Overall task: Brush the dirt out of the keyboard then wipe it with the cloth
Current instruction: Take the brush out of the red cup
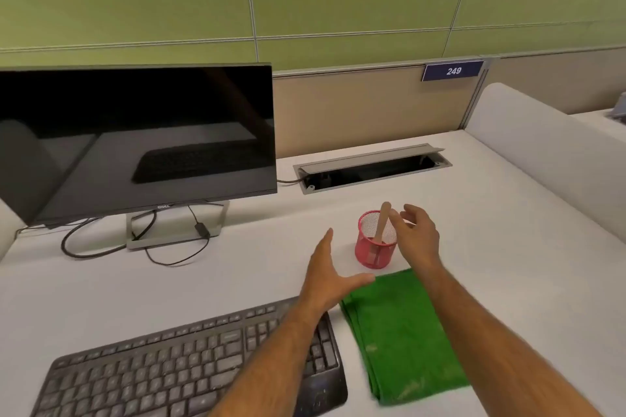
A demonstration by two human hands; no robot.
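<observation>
- Head view looks down on a white desk (474,247), with both my bare forearms reaching forward over it.
- My right hand (418,235) is up at the rim of a red mesh cup (374,249), fingers loosely spread and gripping nothing; the fingertips (394,215) sit right beside the top of the handle, and I cannot tell whether they touch it.
- A brush (384,222) with a pale wooden handle stands in that cup, leaning a little, its top poking out above the rim.
- My left hand (327,276) is flat and open, fingers straight and together, thumb stretched out to the right, holding nothing; it hovers just left of the cup, past the far right end of the keyboard.
- A dark keyboard (169,369) lies near me on the left side of the desk, my left forearm crossing over its right end.
- A folded green cloth (399,335) lies just to the right of the keyboard, its far edge close to the cup and its surface marked with a few pale specks.
- A dark monitor (135,139) stands at the back left with loose cables (101,247) around its stand.
- An open cable hatch (371,167) is set into the desk behind the cup, and a blue sign reading 249 (453,70) hangs on the partition above.
</observation>
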